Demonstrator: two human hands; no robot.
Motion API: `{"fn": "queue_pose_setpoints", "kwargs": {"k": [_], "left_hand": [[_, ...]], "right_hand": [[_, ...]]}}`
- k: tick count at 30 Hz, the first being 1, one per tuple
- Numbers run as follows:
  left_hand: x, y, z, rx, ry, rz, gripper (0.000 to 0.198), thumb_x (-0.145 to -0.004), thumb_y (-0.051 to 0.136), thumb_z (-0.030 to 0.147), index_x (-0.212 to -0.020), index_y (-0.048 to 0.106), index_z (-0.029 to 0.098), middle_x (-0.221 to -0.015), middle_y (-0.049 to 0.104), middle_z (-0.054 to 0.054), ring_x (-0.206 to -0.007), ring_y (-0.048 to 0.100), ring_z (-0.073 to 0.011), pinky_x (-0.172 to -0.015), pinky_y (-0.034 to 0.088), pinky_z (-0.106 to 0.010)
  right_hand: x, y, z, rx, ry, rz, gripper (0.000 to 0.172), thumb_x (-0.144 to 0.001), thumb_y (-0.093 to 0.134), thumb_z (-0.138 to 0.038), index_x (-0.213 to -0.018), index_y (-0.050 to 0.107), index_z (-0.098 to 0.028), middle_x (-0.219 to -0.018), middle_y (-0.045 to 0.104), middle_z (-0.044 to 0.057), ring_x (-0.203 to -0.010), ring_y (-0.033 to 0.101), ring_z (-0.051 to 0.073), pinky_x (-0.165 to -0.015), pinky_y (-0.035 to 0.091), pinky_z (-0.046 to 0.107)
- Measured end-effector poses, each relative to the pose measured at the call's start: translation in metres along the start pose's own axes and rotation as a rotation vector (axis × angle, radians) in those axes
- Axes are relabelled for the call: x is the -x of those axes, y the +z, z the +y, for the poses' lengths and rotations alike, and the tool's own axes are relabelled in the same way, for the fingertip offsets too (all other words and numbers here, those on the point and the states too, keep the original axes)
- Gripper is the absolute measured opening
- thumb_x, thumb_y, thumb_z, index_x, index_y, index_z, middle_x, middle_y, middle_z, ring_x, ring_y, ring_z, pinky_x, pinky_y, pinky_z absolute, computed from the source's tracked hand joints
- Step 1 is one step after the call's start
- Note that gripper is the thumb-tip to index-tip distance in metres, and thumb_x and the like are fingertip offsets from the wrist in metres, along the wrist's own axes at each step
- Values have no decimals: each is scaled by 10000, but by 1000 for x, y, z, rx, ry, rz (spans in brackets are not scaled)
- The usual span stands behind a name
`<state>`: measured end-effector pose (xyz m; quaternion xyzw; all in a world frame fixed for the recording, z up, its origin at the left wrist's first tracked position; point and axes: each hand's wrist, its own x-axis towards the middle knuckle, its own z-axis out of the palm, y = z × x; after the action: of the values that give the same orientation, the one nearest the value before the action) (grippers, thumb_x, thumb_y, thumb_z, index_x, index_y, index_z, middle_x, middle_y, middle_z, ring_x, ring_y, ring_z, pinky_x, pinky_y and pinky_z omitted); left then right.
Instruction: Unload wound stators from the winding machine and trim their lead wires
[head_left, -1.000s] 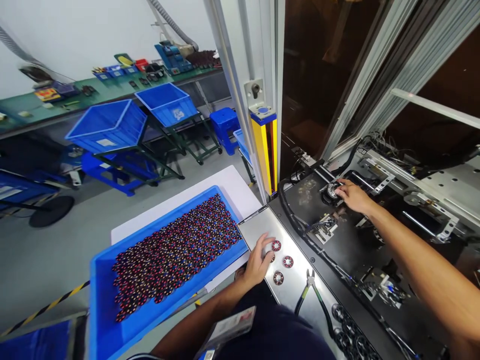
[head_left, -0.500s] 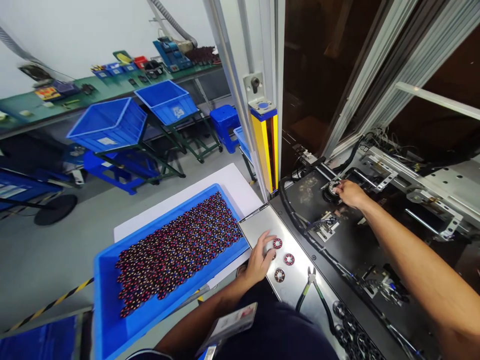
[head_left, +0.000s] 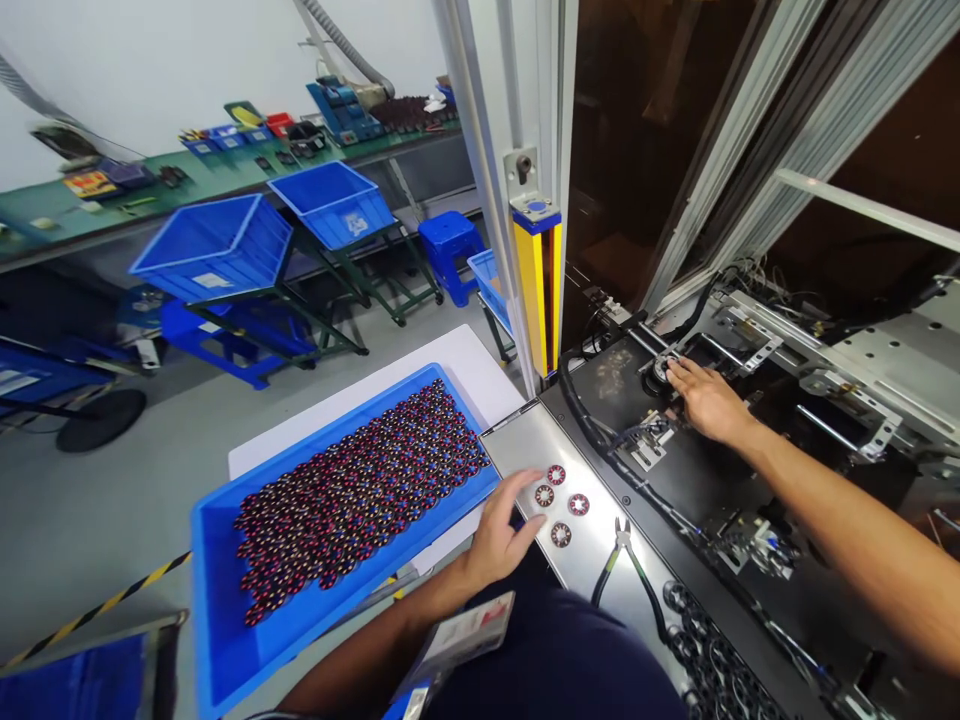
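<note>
My left hand [head_left: 499,530] hovers at the edge of a metal plate [head_left: 517,440], thumb and fingers spread, with nothing in it. Close to its fingertips, several small ring-shaped wound motor stators [head_left: 544,495] lie flat on the plate, some with red segments. My right hand [head_left: 709,400] reaches into the machine, its fingers stretched out and touching a round part [head_left: 664,370] on a dark circular holder. The fingertips partly cover that part. Cutting pliers [head_left: 624,560] with green and black handles lie on the plate, jaws pointing away from me.
A blue tray [head_left: 217,560] full of similar stators stands on a white table to the left. Dark rings [head_left: 697,640] are heaped at the plate's near end. A yellow post [head_left: 534,290] rises beside the machine, and a black cable [head_left: 600,440] runs along its edge.
My right fingers have gone from a pinch to stretched out on the round part. My left hand has drawn back toward me, uncovering a stator on the plate.
</note>
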<state>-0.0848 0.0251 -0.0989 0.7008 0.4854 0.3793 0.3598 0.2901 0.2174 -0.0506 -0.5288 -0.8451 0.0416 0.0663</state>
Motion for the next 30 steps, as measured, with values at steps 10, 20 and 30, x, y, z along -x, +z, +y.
{"fn": "queue_pose_setpoints", "kwargs": {"k": [10, 20, 30], "left_hand": [[-10, 144, 41, -115, 457, -809, 207, -863, 747, 349, -1039, 762, 241, -1150, 730, -101, -1083, 680, -254, -982, 512, -373], [2, 176, 61, -459, 298, -919, 325, -962, 637, 365, -1209, 635, 155, -1283, 635, -102, -1168, 624, -246, -1011, 534, -492], [-19, 141, 95, 148, -38, -1059, 468, -811, 814, 330, -1145, 533, 162, -1050, 724, -68, -901, 686, -149, -892, 563, -360]], "right_hand": [[143, -70, -111, -44, 3, 437, 617, -982, 578, -222, -1562, 374, -176, -1635, 365, 147, -1528, 334, 303, -1257, 343, 537], [341, 28, -215, -151, 360, 564, 247, -957, 608, -130, -1200, 631, -165, -1192, 684, 157, -1030, 699, 277, -908, 584, 485], [321, 18, -226, -324, 354, 540, 424, -986, 608, -213, -1401, 529, -175, -1263, 666, 144, -1151, 667, 254, -959, 571, 407]]}}
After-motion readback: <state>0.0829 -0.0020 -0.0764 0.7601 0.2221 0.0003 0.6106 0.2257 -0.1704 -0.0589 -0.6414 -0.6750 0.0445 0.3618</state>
